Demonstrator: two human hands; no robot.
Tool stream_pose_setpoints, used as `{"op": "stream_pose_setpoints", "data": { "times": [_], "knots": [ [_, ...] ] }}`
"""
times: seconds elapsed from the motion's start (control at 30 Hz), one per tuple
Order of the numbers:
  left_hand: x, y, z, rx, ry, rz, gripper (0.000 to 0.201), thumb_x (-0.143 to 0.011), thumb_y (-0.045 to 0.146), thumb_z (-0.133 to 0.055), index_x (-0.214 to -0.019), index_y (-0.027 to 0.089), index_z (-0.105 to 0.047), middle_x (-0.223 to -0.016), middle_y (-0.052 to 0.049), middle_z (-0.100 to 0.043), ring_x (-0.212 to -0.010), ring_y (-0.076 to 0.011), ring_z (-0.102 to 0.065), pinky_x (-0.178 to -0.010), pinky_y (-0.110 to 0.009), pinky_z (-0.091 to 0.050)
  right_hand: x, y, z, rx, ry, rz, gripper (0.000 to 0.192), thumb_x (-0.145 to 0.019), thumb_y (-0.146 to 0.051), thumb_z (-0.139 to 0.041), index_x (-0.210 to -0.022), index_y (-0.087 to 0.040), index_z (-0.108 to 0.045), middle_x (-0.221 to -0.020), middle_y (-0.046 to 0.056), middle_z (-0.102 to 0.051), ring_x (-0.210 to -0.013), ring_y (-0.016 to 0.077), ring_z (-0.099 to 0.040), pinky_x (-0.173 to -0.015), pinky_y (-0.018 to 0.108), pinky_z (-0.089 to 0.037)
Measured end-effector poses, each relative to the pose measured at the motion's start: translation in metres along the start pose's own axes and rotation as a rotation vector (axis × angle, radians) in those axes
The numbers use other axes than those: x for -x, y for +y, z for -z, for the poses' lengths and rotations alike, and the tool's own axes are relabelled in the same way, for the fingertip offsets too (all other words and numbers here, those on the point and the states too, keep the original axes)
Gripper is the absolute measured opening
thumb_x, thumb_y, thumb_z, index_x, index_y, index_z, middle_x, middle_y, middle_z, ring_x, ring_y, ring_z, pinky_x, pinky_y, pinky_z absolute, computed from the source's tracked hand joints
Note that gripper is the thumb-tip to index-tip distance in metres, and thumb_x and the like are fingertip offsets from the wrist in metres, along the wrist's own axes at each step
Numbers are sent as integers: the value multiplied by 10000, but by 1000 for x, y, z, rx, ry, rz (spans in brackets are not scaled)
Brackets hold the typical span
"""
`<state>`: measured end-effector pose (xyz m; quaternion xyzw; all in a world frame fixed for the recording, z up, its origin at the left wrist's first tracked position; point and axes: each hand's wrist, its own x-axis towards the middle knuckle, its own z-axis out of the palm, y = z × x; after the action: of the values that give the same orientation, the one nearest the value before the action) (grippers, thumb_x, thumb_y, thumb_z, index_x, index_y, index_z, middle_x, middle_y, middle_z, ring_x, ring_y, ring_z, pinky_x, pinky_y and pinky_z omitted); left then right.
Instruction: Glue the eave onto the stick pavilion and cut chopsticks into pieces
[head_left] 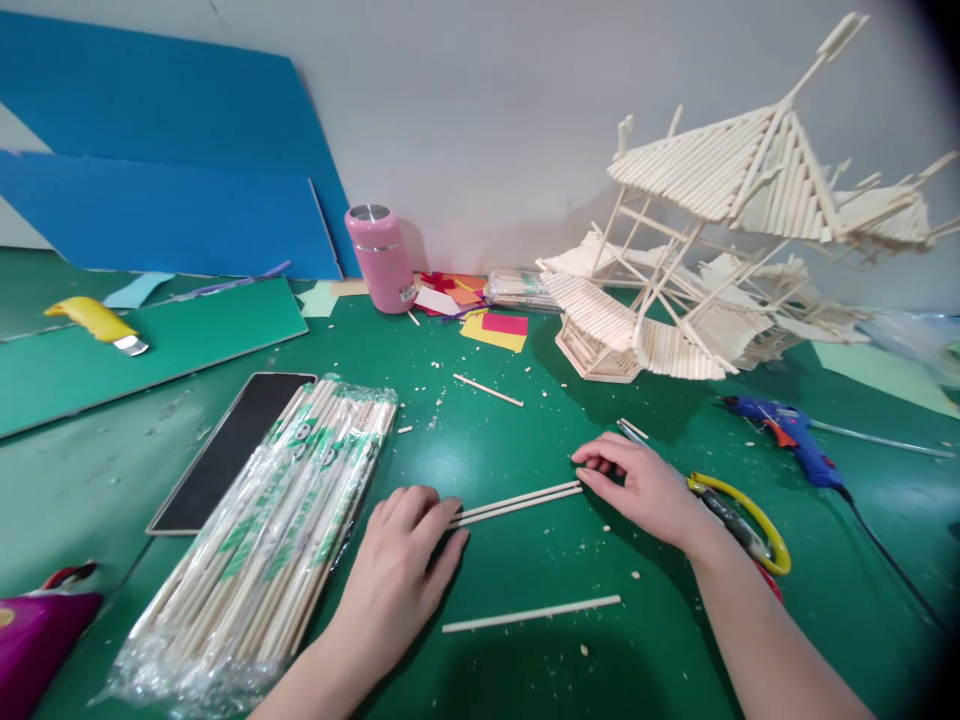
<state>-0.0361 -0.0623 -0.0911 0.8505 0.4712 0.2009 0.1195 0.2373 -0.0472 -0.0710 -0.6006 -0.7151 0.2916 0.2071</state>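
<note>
Two thin wooden chopsticks (517, 504) lie side by side on the green tabletop between my hands. My left hand (409, 545) holds their left ends between thumb and fingers; those ends are partly hidden. At their right ends, my right hand (637, 490) has its fingers loosely curled, with a gap between thumb and forefinger. The thumb tip is beside the stick ends; whether it touches them I cannot tell. Nearer me rests another single chopstick (531, 614). Left of my left hand lies a clear plastic pack of wrapped chopsticks (262, 540).
A pagoda-like stick model (697, 230) stands at the back right. Beside my right forearm are yellow-handled pliers (750, 525) and a corded blue glue gun (795, 440). A black phone-like slab (225, 450), a yellow utility knife (97, 323) and a pink flask (381, 260) are farther left.
</note>
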Motion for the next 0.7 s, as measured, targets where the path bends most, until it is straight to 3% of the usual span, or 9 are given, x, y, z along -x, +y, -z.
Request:
{"op": "stream_pose_setpoints", "data": {
  "times": [0.2, 0.27, 0.43, 0.7],
  "knots": [
    [1, 30, 5, -98, 6, -88, 224, -823, 217, -429, -996, 163, -559, -907, -89, -531, -857, -227, -471, -759, -403, -380, -3, -1, -13, -69, 258, -37, 103, -805, -258, -494, -811, -202, -580, -777, 17, -568, -712, 149, -542, -616, 258, -437],
    [2, 46, 3, -151, -11, -106, 253, -822, 236, -435, -1022, 148, -561, -804, -72, -563, -767, -215, -496, -689, -378, -395, -3, -2, -16, -77, 286, -39, 103, -808, -253, -488, -829, -197, -571, -787, 21, -567, -723, 153, -540, -630, 263, -435],
    [-1, 72, -9, -296, -176, -163, 388, -804, 279, -436, -1112, 61, -528, -592, -55, -584, -551, -196, -522, -538, -348, -402, 2, -15, -25, -87, 294, 2, 103, -811, -233, -484, -856, -193, -567, -801, 27, -556, -742, 156, -531, -679, 274, -431],
    [-10, 70, -20, -342, -165, -125, 458, -805, 373, -410, -1085, 37, -548, -543, -66, -587, -510, -183, -544, -546, -332, -404, 0, -33, -44, 135, 218, 66, 124, -757, -233, -546, -868, -221, -601, -852, 35, -555, -834, 204, -498, -744, 339, -383]
  ]
}}
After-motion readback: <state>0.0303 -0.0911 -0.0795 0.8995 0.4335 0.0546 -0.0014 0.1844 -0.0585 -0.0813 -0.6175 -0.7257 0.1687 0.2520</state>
